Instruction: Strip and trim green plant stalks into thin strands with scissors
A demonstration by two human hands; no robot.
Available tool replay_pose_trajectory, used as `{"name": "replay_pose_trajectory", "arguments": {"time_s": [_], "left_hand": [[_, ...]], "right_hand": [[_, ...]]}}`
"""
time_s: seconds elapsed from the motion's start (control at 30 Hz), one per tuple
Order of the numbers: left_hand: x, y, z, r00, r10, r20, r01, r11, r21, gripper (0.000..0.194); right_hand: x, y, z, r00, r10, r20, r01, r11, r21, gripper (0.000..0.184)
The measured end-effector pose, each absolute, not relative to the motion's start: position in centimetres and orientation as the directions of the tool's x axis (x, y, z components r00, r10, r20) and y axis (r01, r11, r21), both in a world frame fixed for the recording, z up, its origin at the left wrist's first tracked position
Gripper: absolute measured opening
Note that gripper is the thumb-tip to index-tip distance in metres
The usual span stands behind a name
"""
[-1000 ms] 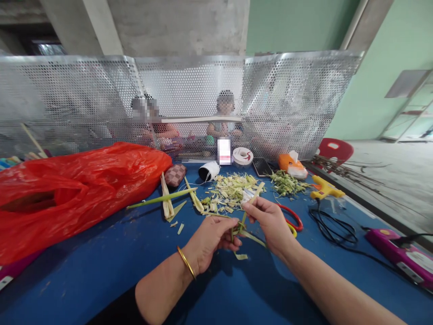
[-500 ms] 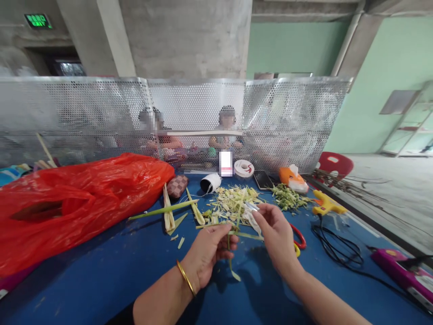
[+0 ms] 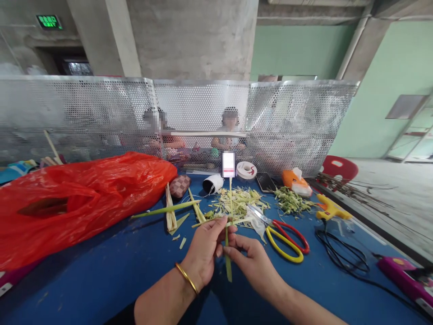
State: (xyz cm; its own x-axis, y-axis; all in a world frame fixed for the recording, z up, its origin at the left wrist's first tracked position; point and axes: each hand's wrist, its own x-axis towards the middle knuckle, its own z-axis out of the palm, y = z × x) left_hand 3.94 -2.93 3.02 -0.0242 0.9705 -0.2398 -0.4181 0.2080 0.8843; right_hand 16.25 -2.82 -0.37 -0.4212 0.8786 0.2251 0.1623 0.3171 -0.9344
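Note:
Several narrow green and pale leaf strips (image 3: 228, 269) cross one another between my hands, over the blue table. My left hand (image 3: 203, 248), with a gold bangle at the wrist, is closed on them where they cross. Its fingertips partly hide the crossing. From the right, my right hand (image 3: 253, 259) pinches the strip that hangs downward, just below the left fingers. Scissors (image 3: 287, 243) with one red and one yellow handle lie right of my hands, blades toward a crumpled clear wrapper (image 3: 259, 225). Behind the hands spreads a heap of cut leaf scraps (image 3: 243, 199).
A red plastic bag (image 3: 101, 194) covers the left side. Leaf pieces (image 3: 171, 212), a checked pouch (image 3: 180, 185), a thread spool (image 3: 213, 184), a ribbon roll (image 3: 246, 170) and a phone (image 3: 266, 182) lie behind. A yellow glue gun (image 3: 333, 208) and its cable are at right.
My right hand has moved left and down, from beside the scissors to the hanging strip, and pinches it. The scissors now show fully. My left hand keeps its hold; the view shifted slightly.

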Motion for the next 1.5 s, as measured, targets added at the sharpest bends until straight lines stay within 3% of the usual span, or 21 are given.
{"name": "replay_pose_trajectory", "arguments": {"time_s": [0.27, 0.57, 0.67, 0.8, 0.93, 1.1, 1.2, 1.33, 1.5], "left_hand": [[3.2, -2.5, 3.2, -0.079, 0.971, -0.224, -0.431, 0.169, 0.886, 0.023], [3.4, -2.9, 3.9, 0.045, 0.961, -0.272, -0.449, 0.263, 0.854, 0.024], [3.5, -3.0, 4.0, 0.059, 0.963, -0.261, -0.458, 0.259, 0.850, 0.022], [3.5, -2.9, 4.0, 0.040, 0.960, -0.278, -0.480, 0.262, 0.837, 0.020], [3.5, -3.0, 4.3, 0.067, 0.946, -0.318, -0.489, 0.309, 0.816, 0.019], [3.5, -3.3, 4.2, 0.156, 0.937, -0.311, -0.452, 0.348, 0.821, 0.019], [3.3, -3.2, 4.0, 0.168, 0.934, -0.315, -0.445, 0.357, 0.821, 0.019], [3.1, -2.9, 3.8, 0.135, 0.934, -0.330, -0.460, 0.355, 0.814, 0.018], [3.1, -2.6, 3.7, 0.038, 0.957, -0.287, -0.479, 0.270, 0.836, 0.019]], "right_hand": [[16.8, -4.1, 1.4, -0.520, 0.845, 0.125, 0.180, 0.252, -0.951, 0.027], [16.8, -3.5, 0.1, -0.451, 0.884, 0.124, 0.309, 0.284, -0.907, 0.024], [17.0, -3.7, 0.3, -0.455, 0.864, 0.215, 0.414, 0.419, -0.808, 0.023], [18.0, -3.8, 1.4, -0.496, 0.742, 0.451, 0.508, 0.669, -0.543, 0.018], [19.3, -2.6, 2.1, -0.259, 0.707, 0.658, 0.606, 0.650, -0.459, 0.013], [19.5, -1.4, 1.7, -0.345, 0.771, 0.536, 0.588, 0.622, -0.516, 0.008], [19.4, -1.7, 1.6, -0.373, 0.737, 0.563, 0.630, 0.647, -0.429, 0.020], [20.1, -2.0, 2.3, -0.411, 0.712, 0.570, 0.688, 0.652, -0.317, 0.023], [20.7, -1.7, 3.0, -0.425, 0.769, 0.478, 0.669, 0.622, -0.406, 0.026]]}}
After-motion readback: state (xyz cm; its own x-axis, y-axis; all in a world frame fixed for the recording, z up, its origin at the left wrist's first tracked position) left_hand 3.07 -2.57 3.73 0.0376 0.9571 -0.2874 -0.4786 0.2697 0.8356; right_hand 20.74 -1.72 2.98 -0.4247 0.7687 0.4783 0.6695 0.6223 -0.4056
